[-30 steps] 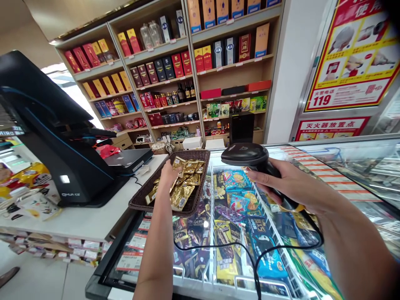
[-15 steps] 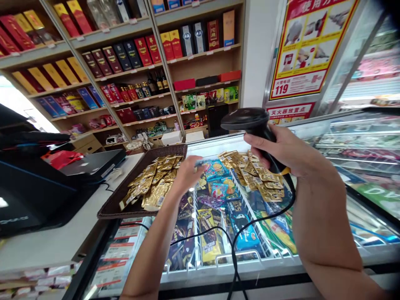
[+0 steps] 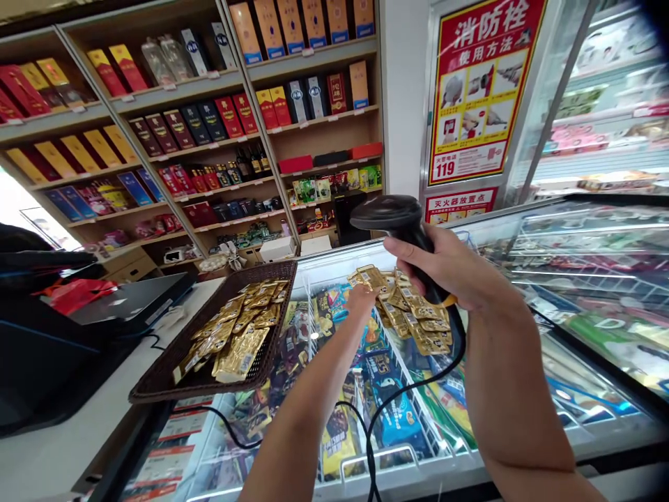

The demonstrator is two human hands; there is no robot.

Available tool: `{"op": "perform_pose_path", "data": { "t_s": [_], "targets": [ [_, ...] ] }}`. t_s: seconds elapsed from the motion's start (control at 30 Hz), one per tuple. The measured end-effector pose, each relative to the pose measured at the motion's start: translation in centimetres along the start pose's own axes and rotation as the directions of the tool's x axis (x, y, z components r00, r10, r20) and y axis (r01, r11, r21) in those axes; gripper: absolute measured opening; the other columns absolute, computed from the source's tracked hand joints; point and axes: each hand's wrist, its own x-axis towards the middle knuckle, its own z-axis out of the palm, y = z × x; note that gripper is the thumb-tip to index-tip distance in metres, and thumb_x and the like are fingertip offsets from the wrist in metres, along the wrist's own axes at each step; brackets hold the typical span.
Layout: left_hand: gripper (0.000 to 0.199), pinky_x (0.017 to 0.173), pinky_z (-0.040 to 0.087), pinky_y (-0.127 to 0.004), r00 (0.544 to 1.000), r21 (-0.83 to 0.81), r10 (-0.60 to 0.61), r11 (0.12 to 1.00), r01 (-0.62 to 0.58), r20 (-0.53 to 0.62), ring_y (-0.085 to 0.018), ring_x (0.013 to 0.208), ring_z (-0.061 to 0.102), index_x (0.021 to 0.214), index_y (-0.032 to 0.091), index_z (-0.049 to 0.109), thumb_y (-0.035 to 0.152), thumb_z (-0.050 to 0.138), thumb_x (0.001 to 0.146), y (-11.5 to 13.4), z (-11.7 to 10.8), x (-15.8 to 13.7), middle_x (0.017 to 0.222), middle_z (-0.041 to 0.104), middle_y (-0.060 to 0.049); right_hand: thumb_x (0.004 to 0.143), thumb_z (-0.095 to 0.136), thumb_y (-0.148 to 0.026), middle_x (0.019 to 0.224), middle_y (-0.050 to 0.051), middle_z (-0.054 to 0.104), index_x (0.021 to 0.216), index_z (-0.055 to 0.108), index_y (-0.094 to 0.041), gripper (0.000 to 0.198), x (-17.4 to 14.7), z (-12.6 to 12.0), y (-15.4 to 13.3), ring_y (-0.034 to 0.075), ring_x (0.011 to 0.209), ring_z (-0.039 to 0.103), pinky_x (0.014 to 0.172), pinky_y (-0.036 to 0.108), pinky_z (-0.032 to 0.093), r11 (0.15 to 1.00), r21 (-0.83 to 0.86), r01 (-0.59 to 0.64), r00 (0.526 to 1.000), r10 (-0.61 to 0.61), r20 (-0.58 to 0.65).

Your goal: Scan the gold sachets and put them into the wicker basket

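Note:
My right hand (image 3: 444,265) is wrapped round the handle of a black barcode scanner (image 3: 389,213), held up above the glass top of a freezer. The scanner's cord loops down to the front. My left hand (image 3: 362,300) reaches forward to the left end of a pile of gold foil packets (image 3: 418,317) on the glass. Its fingers close at the near edge of one gold packet (image 3: 367,276); the fingertips are partly hidden. To the left, a brown woven basket (image 3: 266,373) holds several more gold packets (image 3: 237,335).
The chest freezer (image 3: 209,481) shows bagged ice creams in white wire baskets under its glass. A counter (image 3: 63,436) with black checkout equipment (image 3: 47,341) stands left. Behind are shelves of boxed bottles (image 3: 198,125) and a red fire notice (image 3: 481,90).
My left hand has moved from beside the basket, rightward to the gold packets on the glass. My right hand still holds up the scanner. The view has tilted up and shifted right.

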Motion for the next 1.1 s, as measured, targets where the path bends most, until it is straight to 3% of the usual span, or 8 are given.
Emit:
{"op": "perform_pose_path", "data": {
  "t_s": [0.13,0.23,0.4,0.5,0.57,0.73,1.1],
  "targets": [
    [0.017,0.071,0.051,-0.033,0.993,-0.119,-0.008,0.993,-0.006,-0.12,-0.018,0.077,0.063,0.092,0.022,0.05,0.028,0.063,0.083,-1.1,-3.1,-1.5,0.083,0.061,-0.002,0.073,0.073,-0.066,0.056,-0.004,0.055,0.086,0.053,-0.021,0.051,-0.3,0.6,0.1,0.009,0.04,0.048,0.037,0.022,0.036,1.0,0.01,0.009,0.999,-0.009,0.047],
    [0.016,0.07,0.055,-0.031,0.993,-0.191,0.048,0.979,-0.067,-0.105,-0.013,0.068,0.06,0.094,0.022,0.051,0.026,0.063,0.084,-1.9,-8.3,-3.8,0.076,0.059,0.003,0.074,0.072,-0.066,0.056,-0.004,0.054,0.084,0.053,-0.021,0.05,-0.5,1.4,0.3,0.009,0.04,0.047,0.036,0.022,0.035,1.0,0.006,-0.003,0.995,0.003,0.1],
    [0.027,0.072,0.056,-0.032,0.985,-0.215,0.156,0.962,-0.168,-0.069,-0.014,0.074,0.062,0.092,0.02,0.059,0.038,0.072,0.077,-2.0,-17.9,-8.5,0.081,0.063,-0.001,0.073,0.07,-0.068,0.056,-0.003,0.054,0.083,0.055,-0.02,0.051,-0.5,3.7,0.7,0.01,0.041,0.048,0.039,0.023,0.036,1.0,-0.028,-0.002,0.977,0.008,0.213],
    [0.034,0.071,0.055,-0.03,0.965,-0.158,0.22,0.957,-0.241,-0.14,-0.016,0.081,0.063,0.092,0.019,0.061,0.047,0.072,0.075,-1.8,-21.9,-10.4,0.093,0.067,-0.004,0.075,0.069,-0.068,0.056,-0.004,0.053,0.083,0.054,-0.021,0.05,-0.6,5.4,0.6,0.009,0.041,0.047,0.039,0.023,0.036,0.999,-0.032,-0.017,0.958,0.025,0.285],
    [0.036,0.07,0.054,-0.029,0.956,-0.116,0.236,0.959,-0.258,-0.177,-0.016,0.079,0.062,0.093,0.019,0.062,0.049,0.07,0.075,-1.7,-23.7,-11.1,0.091,0.066,-0.004,0.077,0.068,-0.067,0.057,-0.004,0.052,0.083,0.054,-0.021,0.048,-0.6,6.3,0.5,0.009,0.041,0.046,0.04,0.023,0.036,0.999,-0.029,-0.027,0.946,0.035,0.321],
    [0.037,0.069,0.053,-0.028,0.946,-0.068,0.262,0.958,-0.279,-0.19,-0.014,0.071,0.058,0.09,0.019,0.063,0.052,0.069,0.074,-1.8,-25.7,-12.3,0.079,0.061,-0.001,0.079,0.068,-0.063,0.057,-0.006,0.05,0.082,0.052,-0.021,0.045,-0.5,7.5,0.7,0.008,0.041,0.045,0.042,0.023,0.037,0.997,-0.062,-0.047,0.935,0.066,0.349],
    [0.038,0.071,0.053,-0.029,0.953,-0.084,0.251,0.96,-0.268,-0.17,-0.015,0.076,0.058,0.09,0.02,0.062,0.053,0.07,0.073,-1.5,-25.9,-12.8,0.083,0.063,-0.002,0.078,0.071,-0.061,0.054,-0.006,0.051,0.085,0.055,-0.021,0.043,-0.7,7.5,0.7,0.009,0.04,0.047,0.04,0.023,0.037,0.995,-0.088,-0.046,0.922,0.076,0.379]
  ]
}}
